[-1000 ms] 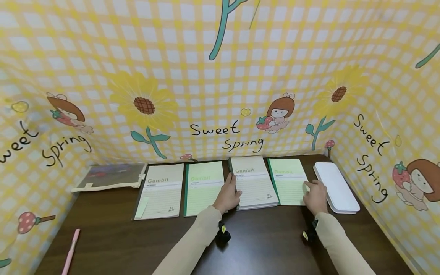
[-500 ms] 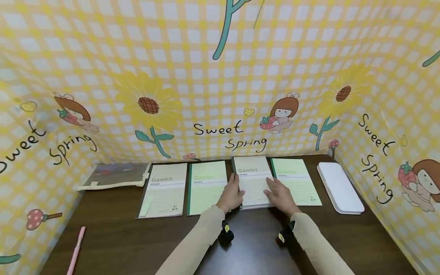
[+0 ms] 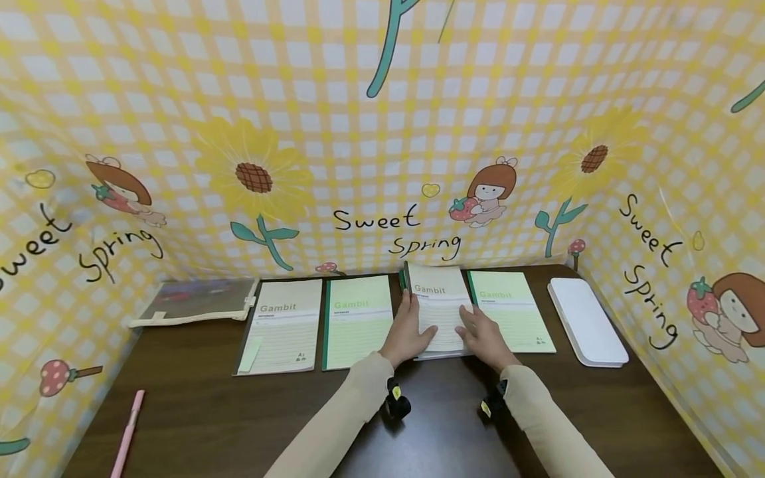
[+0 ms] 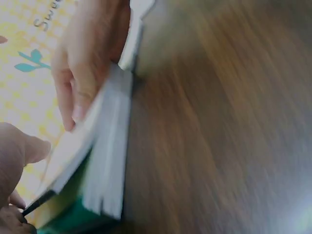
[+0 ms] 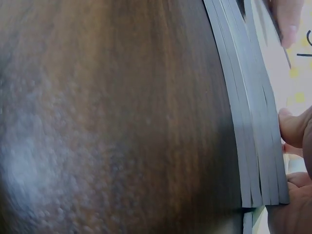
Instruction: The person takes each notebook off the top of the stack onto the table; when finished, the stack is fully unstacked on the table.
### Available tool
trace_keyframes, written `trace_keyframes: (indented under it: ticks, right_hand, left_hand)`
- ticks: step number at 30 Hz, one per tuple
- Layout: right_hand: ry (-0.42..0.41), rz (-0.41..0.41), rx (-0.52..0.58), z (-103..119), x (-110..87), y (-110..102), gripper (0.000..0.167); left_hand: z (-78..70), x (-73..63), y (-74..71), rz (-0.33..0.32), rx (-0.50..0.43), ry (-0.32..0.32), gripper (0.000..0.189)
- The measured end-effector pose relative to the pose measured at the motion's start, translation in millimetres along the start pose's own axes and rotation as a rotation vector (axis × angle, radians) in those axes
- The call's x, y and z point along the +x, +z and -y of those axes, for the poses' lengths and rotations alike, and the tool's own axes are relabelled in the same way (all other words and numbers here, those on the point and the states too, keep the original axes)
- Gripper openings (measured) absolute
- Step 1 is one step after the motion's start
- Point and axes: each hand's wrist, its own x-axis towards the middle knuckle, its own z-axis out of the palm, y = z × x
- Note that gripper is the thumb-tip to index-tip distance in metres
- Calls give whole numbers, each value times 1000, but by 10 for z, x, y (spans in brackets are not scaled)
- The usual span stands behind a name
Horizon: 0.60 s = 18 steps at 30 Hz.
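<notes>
A stack of notebooks with a white-covered notebook (image 3: 439, 312) on top lies between both hands. My left hand (image 3: 406, 335) grips the top notebook's left edge, thumb over the cover; in the left wrist view that spine edge is raised, with green (image 4: 78, 214) showing beneath. My right hand (image 3: 485, 337) holds the right edge, thumb on the cover and fingers (image 5: 290, 209) at the side. Several page edges (image 5: 251, 122) show in the right wrist view, with a gap between layers. Flat beside the stack lie green notebooks, one left (image 3: 357, 322) and one right (image 3: 510, 312).
Farther left are another white notebook (image 3: 281, 325) with a pale tab and a zip pouch (image 3: 197, 302). A white case (image 3: 588, 322) lies at right, a pink pen (image 3: 127, 435) at front left. Patterned cloth (image 3: 358, 146) walls the dark table (image 3: 239, 425).
The right hand has left the right green notebook and come to the stack's right edge. The left hand has taken hold of the top notebook, whose left side has risen slightly.
</notes>
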Motion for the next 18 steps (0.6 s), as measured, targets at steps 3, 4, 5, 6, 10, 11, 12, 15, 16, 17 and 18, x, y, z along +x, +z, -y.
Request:
trace_keyframes:
  ticks: [3, 4, 5, 6, 10, 11, 12, 15, 16, 17, 18]
  right_hand:
    - [1, -3, 5, 22, -3, 21, 56]
    - [0, -1, 7, 28, -6, 29, 56]
    - [-2, 3, 8, 33, -11, 37, 56]
    - [-2, 10, 9, 36, -16, 46, 56]
    - [-7, 28, -2, 26, -33, 58, 56]
    - [-8, 28, -5, 22, -34, 54, 56]
    - [-9, 26, -8, 17, -34, 46, 56]
    - [-14, 13, -2, 0, -27, 3, 56]
    - [-16, 13, 2, -9, -26, -15, 56]
    - [-14, 12, 11, -19, -27, -32, 56]
    - [-16, 10, 16, -33, -31, -50, 55]
  left_hand:
    - [-62, -4, -39, -69, -172, -92, 69]
    - [-75, -4, -52, -98, -221, -125, 65]
    - [-81, -1, -62, -119, -257, -164, 63]
    - [-84, -1, -68, -134, -284, -197, 61]
    - [-68, 35, -70, -90, -343, -252, 66]
    - [-63, 53, -70, -65, -371, -258, 69]
    - [-62, 70, -69, -41, -401, -263, 73]
    - [-34, 135, -66, 20, -461, -287, 79]
    - [-21, 151, -69, 26, -477, -292, 80]
    - [-8, 162, -72, 25, -500, -298, 81]
    - [4, 164, -84, 22, -514, -302, 81]
